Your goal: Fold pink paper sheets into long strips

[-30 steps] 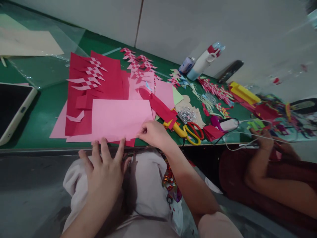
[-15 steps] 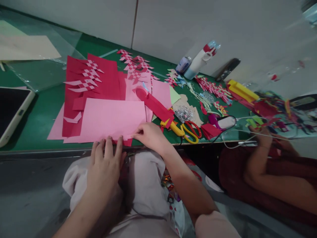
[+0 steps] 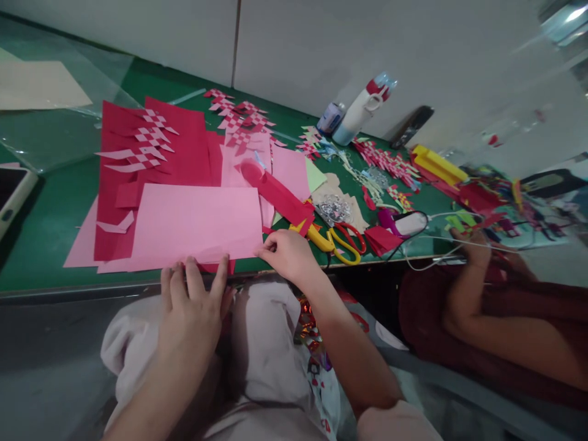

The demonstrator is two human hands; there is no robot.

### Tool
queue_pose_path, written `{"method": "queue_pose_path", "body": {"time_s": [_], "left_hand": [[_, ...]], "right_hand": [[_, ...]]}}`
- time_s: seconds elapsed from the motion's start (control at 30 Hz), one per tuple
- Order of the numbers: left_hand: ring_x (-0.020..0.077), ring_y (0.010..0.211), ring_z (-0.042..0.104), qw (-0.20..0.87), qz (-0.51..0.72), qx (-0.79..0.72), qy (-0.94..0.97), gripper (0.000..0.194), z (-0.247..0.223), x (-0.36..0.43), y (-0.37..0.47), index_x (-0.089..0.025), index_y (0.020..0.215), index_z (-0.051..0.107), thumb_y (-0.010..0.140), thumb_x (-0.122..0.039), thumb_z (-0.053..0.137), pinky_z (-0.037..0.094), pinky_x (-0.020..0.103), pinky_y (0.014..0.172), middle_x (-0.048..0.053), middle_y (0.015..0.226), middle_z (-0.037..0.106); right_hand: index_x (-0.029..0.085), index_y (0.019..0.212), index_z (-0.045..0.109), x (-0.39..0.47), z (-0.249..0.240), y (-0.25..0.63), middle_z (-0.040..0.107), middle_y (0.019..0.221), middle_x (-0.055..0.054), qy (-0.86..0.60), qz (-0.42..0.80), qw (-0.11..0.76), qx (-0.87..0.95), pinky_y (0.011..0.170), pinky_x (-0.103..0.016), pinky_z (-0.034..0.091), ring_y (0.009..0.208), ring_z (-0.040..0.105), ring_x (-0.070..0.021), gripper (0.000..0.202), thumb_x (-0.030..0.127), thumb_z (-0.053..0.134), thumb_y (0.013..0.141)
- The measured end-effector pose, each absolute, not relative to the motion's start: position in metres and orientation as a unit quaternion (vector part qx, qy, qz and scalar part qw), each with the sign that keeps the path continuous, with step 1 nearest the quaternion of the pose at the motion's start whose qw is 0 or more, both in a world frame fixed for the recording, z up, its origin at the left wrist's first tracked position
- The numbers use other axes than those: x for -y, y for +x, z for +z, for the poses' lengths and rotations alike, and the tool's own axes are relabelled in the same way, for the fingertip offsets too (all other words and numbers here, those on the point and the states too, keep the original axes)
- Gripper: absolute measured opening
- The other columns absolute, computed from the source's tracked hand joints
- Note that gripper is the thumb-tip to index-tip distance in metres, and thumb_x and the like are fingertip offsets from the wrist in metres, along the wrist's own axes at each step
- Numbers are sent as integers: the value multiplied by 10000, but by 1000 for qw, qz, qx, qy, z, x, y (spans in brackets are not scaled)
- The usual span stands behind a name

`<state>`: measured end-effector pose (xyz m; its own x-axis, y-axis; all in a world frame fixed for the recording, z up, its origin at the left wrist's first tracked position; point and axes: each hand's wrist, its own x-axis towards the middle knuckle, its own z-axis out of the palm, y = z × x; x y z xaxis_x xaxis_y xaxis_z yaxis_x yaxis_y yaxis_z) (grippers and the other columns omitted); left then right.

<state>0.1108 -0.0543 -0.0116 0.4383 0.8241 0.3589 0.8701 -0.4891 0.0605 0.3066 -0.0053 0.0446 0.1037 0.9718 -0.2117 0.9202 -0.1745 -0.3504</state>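
A sheet of pink paper (image 3: 197,217) lies on top of red and pink sheets at the table's front edge. Along its lower edge runs a narrow, slightly raised strip. My left hand (image 3: 193,306) rests there, fingers spread and tips on the paper's near edge; the thumb is mostly hidden. At the lower right corner of the sheet my right hand (image 3: 289,254) is closed, thumb and forefinger pinching the paper's edge. Just beyond it lie a folded red paper strip (image 3: 280,196) and yellow-handled scissors (image 3: 346,248).
Woven red-and-pink paper fish (image 3: 154,138) lie on a red sheet (image 3: 188,125). A white bottle (image 3: 361,113) and a can (image 3: 331,117) stand by the wall. A phone (image 3: 13,196) is at left. Another person's hand (image 3: 475,248) holds green strips at right.
My right hand has slid right along the paper's lower edge to its corner, still pinching. The left hand stays at the near edge. The whole view has shifted slightly.
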Motion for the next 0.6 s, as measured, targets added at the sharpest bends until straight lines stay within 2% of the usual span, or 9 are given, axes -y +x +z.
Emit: {"method": "queue_pose_path", "body": {"time_s": [0.17,0.27,0.33,0.4,0.5,0.6], "left_hand": [[461,1343,390,60,-182,520,-832,647,-14,55,118,-319,1496,322,905,-358,582,390,667,1004,254,1472,377],[466,1336,398,51,-176,513,-839,654,-12,54,118,-310,1496,327,900,-354,591,388,676,999,270,1476,369],[457,1323,418,42,-169,507,-844,665,-11,54,117,-314,1496,327,893,-351,603,391,680,995,265,1472,389],[444,1319,430,34,-166,508,-844,668,-12,54,116,-332,1495,321,891,-332,607,393,684,992,249,1474,402],[445,1337,407,40,-177,515,-838,668,-16,54,116,-334,1498,311,897,-291,599,386,679,1002,255,1487,375],[455,1354,377,45,-189,512,-837,661,-16,55,115,-319,1500,313,901,-297,591,376,671,1017,264,1484,360]], "right_hand": [[160,765,720,4,45,306,711,826,-61,-738,193,39,646,776,-286,412,800,617,-188,190,336,692,828],[140,953,691,10,45,304,680,883,-70,-731,128,53,668,847,-316,403,899,579,-218,210,312,695,831],[153,1052,665,18,44,298,651,968,-82,-698,86,62,708,874,-326,396,970,535,-228,193,228,620,880],[191,1112,661,28,42,289,623,1023,-87,-647,72,49,757,856,-326,402,991,499,-227,254,143,492,929],[198,1281,590,45,37,274,595,1025,-105,-622,53,23,781,795,-351,425,959,474,-240,359,186,406,973],[170,1355,534,58,34,266,574,1024,-123,-658,26,7,752,776,-371,437,959,462,-254,411,179,390,970]]}}
